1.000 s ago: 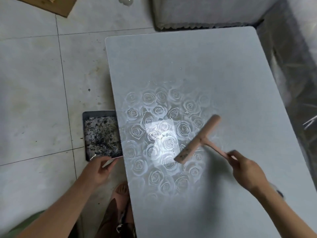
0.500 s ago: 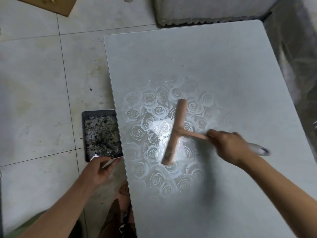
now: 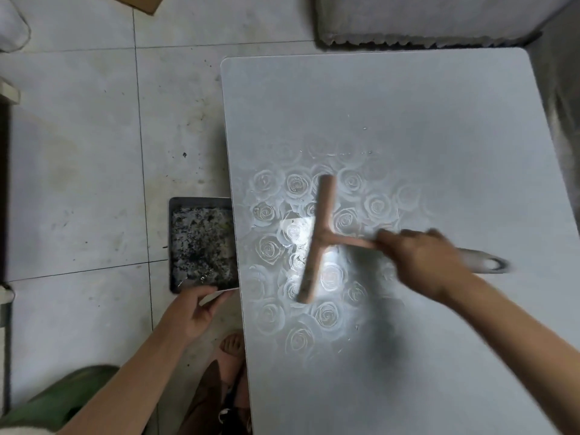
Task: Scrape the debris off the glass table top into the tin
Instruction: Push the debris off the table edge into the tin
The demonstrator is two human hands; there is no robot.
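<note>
The left grip [image 3: 194, 312] is pinching the near edge of the tin [image 3: 201, 200], which is sitting against the tabletop's [image 3: 408, 120] left edge, holding dark debris [image 3: 204, 246]. The right grip [image 3: 423, 262] is curling round the pink scraper's [image 3: 320, 237] handle, its blade lying across the rose pattern.

Pink scraper [image 3: 323, 221] on glass [image 3: 408, 120], tin [image 3: 201, 201] beside

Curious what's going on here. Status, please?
Left hand grips tin beside glass table top. Right hand holds scraper, blade on the glass. Only small specks between blade and tin.
</note>
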